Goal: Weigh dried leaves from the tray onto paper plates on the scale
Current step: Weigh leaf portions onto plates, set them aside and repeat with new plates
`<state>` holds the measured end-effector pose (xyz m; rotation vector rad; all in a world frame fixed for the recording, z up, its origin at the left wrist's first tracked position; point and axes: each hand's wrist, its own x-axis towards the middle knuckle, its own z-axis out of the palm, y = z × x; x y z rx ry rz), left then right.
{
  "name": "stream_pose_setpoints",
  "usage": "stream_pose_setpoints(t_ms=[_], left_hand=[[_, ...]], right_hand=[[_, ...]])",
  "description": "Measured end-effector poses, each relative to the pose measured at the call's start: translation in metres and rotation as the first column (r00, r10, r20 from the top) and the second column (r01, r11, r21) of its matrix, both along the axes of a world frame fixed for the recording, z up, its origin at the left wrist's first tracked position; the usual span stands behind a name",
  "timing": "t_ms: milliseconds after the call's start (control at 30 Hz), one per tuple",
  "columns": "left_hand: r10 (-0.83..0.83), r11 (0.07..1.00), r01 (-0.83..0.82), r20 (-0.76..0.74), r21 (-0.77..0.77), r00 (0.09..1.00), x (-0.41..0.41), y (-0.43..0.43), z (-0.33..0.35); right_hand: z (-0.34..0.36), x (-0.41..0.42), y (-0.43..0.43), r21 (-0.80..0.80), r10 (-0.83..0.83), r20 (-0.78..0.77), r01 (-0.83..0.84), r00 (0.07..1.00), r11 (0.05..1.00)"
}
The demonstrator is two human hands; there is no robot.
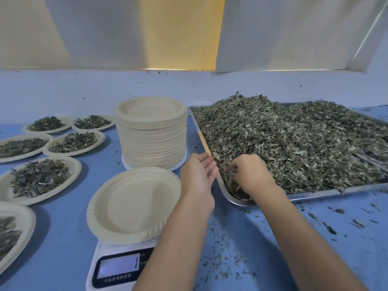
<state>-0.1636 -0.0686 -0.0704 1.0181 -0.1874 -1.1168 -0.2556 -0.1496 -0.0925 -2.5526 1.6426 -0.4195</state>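
- While the right hand (249, 173) digs into the near left corner of the tray (336, 193), its grip is curled down into the dried leaves (294, 139) and pinches a clump of them.
- The left hand (198, 177) hangs just beside the tray's left rim, palm turned toward the tray. Its grip is spread, with relaxed fingers holding nothing. I cannot tell whether the fingertips touch the rim.
- The metal tray is heaped with grey-green dried leaves, highest toward the far left. A small bare patch of metal shows at the corner under the right hand.
- One paper plate (134, 202), pale and bare, sits on the scale (119, 267) near the left forearm. The scale's screen is lit, but its reading is too small to tell.
- A tall stack of paper plates (151, 133) stands behind the scale, just left of the tray.
- Six filled plates (76, 169) lie on the left, each with a flat layer of leaves. The nearest is cut off by the frame edge.
- The counter (63, 238) is blue, and leaf crumbs (336, 223) are scattered across it, thickest in front of the tray.
- Behind the counter a pale blue wall (63, 87) rises. White panels (94, 32) hang above it, with a yellow strip (180, 32) between them.
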Motion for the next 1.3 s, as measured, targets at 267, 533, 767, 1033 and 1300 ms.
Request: stream_pose_setpoints(t_ms=[267, 533, 767, 1033, 1300], left_hand=[[-0.014, 1.000, 0.013, -0.046, -0.013, 0.999, -0.011, -0.027, -0.003], [-0.182, 0.983, 0.184, -0.102, 0.010, 0.978, -0.025, -0.047, 0.004], [-0.213, 0.973, 0.190, -0.197, -0.131, 0.957, -0.019, -0.045, 0.012], [-0.111, 0.961, 0.053, -0.206, -0.270, 0.972, 0.014, 0.009, 0.053], [-0.011, 0.961, -0.054, -0.233, -0.270, 0.973, 0.075, 0.063, 0.045]], right_hand=[[0.013, -0.017, -0.010, 0.144, -0.128, 0.486, 0.066, 0.864, 0.987], [0.022, -0.012, -0.005, 0.137, -0.124, 0.579, 0.054, 0.806, 0.989], [0.039, -0.003, 0.013, 0.003, 0.009, 0.569, -0.013, 0.823, 1.000], [0.074, 0.031, 0.060, -0.109, 0.196, 0.629, -0.164, 0.753, 0.980], [0.075, 0.091, 0.105, -0.059, 0.344, 0.570, -0.380, 0.747, 0.923]])
